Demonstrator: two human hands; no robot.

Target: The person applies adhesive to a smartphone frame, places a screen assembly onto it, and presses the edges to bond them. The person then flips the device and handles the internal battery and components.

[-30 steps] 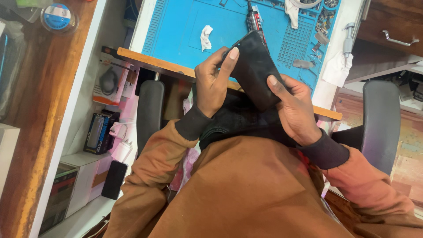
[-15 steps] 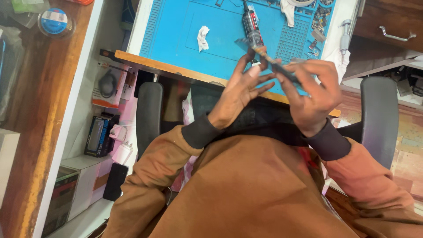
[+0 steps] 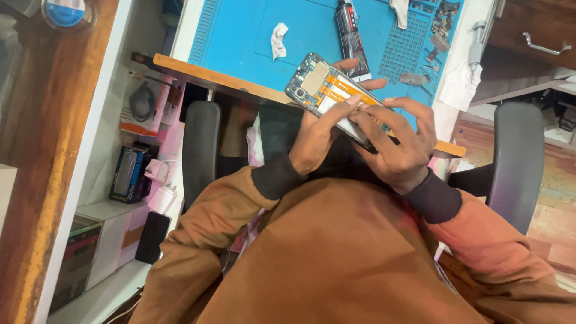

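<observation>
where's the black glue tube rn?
Head view, top centre: the black glue tube lies on the blue work mat, right of the crumpled white tissue, just beyond the opened phone held in both hands.

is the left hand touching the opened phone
Touching: the head view shows the left hand gripping the opened phone, its thumb lying across the exposed insides.

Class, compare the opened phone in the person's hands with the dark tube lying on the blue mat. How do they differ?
The opened phone is held off the desk by the left hand and right hand; the dark tube lies untouched on the blue mat. The phone is flat and broad, showing orange strips inside; the tube is narrow and closed. Both are longer than wide.
</observation>
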